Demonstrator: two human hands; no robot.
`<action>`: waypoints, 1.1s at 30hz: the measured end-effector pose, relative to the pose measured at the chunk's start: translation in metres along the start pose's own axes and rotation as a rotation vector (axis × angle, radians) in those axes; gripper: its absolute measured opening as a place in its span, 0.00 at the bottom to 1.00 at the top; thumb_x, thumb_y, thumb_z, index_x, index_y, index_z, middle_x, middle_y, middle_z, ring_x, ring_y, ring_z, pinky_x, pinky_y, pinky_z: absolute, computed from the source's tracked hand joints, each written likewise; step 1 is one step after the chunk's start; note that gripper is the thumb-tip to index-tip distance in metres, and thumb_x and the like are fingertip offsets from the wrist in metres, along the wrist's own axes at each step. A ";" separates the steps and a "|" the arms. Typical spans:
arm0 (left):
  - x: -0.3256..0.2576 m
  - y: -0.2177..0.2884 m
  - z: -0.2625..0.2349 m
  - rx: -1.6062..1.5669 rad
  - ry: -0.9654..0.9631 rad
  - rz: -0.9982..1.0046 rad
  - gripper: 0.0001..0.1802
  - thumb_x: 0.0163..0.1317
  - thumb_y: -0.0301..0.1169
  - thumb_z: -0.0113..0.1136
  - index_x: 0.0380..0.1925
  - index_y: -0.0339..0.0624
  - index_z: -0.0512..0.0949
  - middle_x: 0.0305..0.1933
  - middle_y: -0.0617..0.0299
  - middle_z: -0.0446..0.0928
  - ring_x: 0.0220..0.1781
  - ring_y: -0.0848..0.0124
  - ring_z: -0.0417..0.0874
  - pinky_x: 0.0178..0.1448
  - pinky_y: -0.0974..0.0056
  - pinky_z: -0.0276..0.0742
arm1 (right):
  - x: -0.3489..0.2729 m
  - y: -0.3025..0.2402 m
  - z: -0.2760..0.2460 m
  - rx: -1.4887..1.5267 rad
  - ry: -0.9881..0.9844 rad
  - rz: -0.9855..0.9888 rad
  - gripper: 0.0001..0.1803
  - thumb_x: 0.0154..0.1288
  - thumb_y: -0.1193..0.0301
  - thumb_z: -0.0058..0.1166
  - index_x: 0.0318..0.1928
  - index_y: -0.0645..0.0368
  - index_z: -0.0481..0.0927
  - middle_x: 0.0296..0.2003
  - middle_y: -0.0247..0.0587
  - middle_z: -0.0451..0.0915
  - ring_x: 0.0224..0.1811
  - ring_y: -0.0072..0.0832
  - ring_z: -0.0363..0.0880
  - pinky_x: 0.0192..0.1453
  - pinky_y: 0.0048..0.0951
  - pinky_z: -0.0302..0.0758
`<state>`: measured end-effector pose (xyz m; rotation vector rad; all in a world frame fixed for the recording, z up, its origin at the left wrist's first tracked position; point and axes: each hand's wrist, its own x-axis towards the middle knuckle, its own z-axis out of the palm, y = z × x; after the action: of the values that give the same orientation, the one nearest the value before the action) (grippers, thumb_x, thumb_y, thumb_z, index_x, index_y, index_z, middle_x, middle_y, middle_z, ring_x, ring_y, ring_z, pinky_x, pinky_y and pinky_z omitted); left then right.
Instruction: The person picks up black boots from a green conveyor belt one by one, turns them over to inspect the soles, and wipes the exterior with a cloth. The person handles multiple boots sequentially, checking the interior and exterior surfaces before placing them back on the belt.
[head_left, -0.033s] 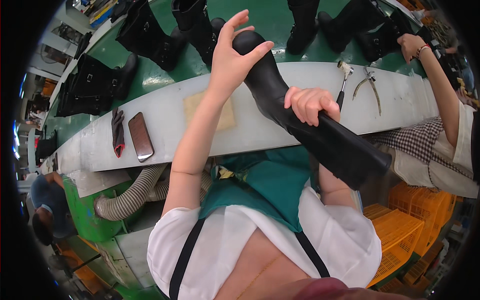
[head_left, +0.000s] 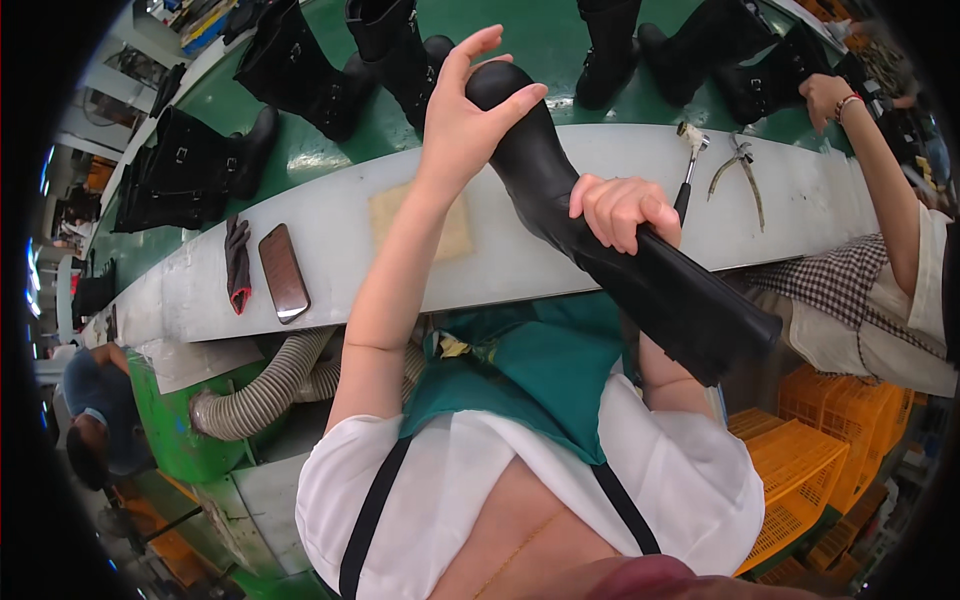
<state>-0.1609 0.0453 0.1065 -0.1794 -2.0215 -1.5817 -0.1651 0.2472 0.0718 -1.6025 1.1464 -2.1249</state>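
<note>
A tall black boot (head_left: 600, 230) is held slanted above the grey worktop (head_left: 520, 250), its shaft clamped by the right hand (head_left: 622, 208) and its toe cupped by the loosely spread left hand (head_left: 468, 110), seemingly for steadying, with a hammer (head_left: 688, 170) and pincers (head_left: 738, 168) kept beside it.

The person wears a white shirt (head_left: 450, 490) with short sleeves. Over the shirt there is a green apron (head_left: 530, 370), and two thin black straps (head_left: 372, 510) run down across the shirt below the apron. Both forearms are bare, with no gloves.
</note>
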 end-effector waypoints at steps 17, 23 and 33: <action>-0.012 -0.002 -0.009 -0.086 0.056 -0.100 0.23 0.46 0.39 0.70 0.42 0.42 0.78 0.41 0.58 0.79 0.43 0.67 0.80 0.49 0.64 0.75 | -0.009 0.017 0.009 0.093 0.081 -0.044 0.18 0.60 0.68 0.38 0.12 0.48 0.60 0.10 0.24 0.58 0.17 0.20 0.59 0.45 0.38 0.61; -0.022 -0.009 -0.012 -0.122 0.145 -0.108 0.23 0.45 0.41 0.70 0.40 0.43 0.79 0.40 0.58 0.79 0.43 0.66 0.80 0.48 0.64 0.75 | -0.001 0.019 0.006 0.088 -0.094 -0.102 0.18 0.62 0.69 0.36 0.13 0.47 0.60 0.12 0.25 0.59 0.18 0.20 0.61 0.42 0.35 0.62; -0.003 -0.022 -0.011 0.086 0.179 -0.144 0.17 0.50 0.36 0.68 0.40 0.42 0.82 0.40 0.59 0.82 0.40 0.74 0.81 0.44 0.69 0.76 | 0.011 0.050 -0.020 0.275 -0.151 -0.148 0.26 0.69 0.54 0.35 0.17 0.52 0.72 0.15 0.31 0.71 0.16 0.29 0.68 0.40 0.36 0.71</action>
<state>-0.1639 0.0295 0.0875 0.1384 -1.9942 -1.5333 -0.2002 0.2158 0.0424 -1.7251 0.6751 -2.0974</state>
